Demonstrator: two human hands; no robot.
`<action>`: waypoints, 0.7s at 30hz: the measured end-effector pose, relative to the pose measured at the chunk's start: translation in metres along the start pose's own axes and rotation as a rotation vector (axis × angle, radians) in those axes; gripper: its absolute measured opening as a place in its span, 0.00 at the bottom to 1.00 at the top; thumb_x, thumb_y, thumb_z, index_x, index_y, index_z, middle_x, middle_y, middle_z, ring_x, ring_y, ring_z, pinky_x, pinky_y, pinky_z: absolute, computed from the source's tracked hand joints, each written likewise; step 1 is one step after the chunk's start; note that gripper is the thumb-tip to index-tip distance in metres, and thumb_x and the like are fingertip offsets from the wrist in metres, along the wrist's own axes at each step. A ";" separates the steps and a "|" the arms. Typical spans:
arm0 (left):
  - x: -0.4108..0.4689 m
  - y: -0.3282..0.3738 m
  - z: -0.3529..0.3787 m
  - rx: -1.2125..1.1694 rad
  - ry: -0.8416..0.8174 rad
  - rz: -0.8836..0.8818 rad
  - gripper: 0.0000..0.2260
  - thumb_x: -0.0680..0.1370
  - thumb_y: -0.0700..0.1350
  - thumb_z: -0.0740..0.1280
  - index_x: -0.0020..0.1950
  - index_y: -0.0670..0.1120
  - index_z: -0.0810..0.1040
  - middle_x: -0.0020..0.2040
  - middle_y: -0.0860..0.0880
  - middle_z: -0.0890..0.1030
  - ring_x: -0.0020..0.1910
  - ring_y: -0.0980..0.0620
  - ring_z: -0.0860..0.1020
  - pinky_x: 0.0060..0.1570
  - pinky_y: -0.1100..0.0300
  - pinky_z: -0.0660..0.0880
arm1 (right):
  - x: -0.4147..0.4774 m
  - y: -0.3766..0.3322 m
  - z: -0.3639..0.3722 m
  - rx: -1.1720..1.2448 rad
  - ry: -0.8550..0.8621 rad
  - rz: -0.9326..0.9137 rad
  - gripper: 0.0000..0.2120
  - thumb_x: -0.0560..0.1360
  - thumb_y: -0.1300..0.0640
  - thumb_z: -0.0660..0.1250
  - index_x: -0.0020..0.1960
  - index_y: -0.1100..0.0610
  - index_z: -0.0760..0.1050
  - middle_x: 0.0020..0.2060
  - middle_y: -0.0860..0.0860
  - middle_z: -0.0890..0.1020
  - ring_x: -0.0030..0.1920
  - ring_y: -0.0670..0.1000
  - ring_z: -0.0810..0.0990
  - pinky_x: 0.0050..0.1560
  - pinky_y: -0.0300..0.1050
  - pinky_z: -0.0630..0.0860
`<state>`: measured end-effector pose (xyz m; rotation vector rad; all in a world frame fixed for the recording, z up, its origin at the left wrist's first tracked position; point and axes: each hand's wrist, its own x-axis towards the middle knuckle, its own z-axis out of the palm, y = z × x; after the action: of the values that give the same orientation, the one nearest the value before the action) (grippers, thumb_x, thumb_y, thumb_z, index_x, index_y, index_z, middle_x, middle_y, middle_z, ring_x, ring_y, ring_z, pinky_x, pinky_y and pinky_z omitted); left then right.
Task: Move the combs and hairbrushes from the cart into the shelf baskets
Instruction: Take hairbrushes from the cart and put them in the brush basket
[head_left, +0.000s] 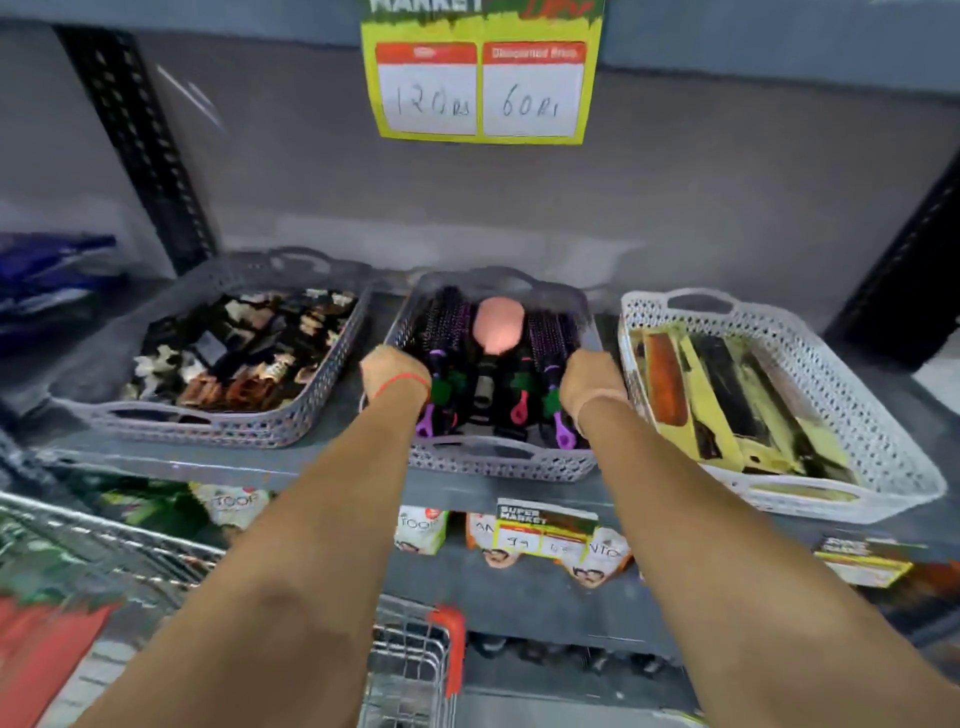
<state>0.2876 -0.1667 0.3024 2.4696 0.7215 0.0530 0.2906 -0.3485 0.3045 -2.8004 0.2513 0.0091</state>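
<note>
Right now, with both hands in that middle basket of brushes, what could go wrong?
1. The middle basket looks crowded with round brushes and a pink brush on top; shifting them might tip one out.
2. The left hand and right hand press at the basket's sides, so a push could slide it on the shelf.
3. The white basket sits angled near the shelf edge; an elbow bump might nudge it off.

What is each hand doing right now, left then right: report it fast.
Left hand: at the left rim of the middle basket; its grip cannot be told.
Right hand: at that basket's right rim; fingers hidden, cannot be told.
</note>
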 end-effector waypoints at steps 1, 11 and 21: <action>-0.002 0.001 -0.002 -0.028 0.015 -0.018 0.21 0.76 0.45 0.66 0.65 0.34 0.73 0.66 0.39 0.76 0.67 0.44 0.74 0.64 0.57 0.71 | -0.004 -0.001 -0.001 -0.023 0.017 -0.019 0.15 0.76 0.70 0.55 0.59 0.71 0.73 0.59 0.67 0.77 0.60 0.65 0.76 0.59 0.55 0.73; -0.031 -0.150 -0.119 -0.730 0.263 0.092 0.18 0.69 0.59 0.66 0.35 0.44 0.80 0.43 0.37 0.85 0.43 0.45 0.83 0.50 0.54 0.80 | -0.103 -0.108 -0.016 0.917 -0.313 -0.351 0.09 0.75 0.48 0.64 0.44 0.53 0.73 0.37 0.54 0.80 0.21 0.44 0.77 0.15 0.32 0.66; -0.086 -0.388 -0.088 -0.798 -0.028 -0.547 0.13 0.79 0.46 0.61 0.34 0.47 0.70 0.30 0.48 0.74 0.25 0.52 0.70 0.26 0.69 0.63 | -0.182 -0.219 0.177 0.503 -1.107 -0.538 0.04 0.77 0.52 0.62 0.47 0.51 0.71 0.43 0.53 0.78 0.26 0.44 0.80 0.19 0.34 0.72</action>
<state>0.0097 0.1049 0.1825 1.4715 1.0834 0.0797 0.1540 -0.0559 0.2139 -1.9065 -0.6548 1.1253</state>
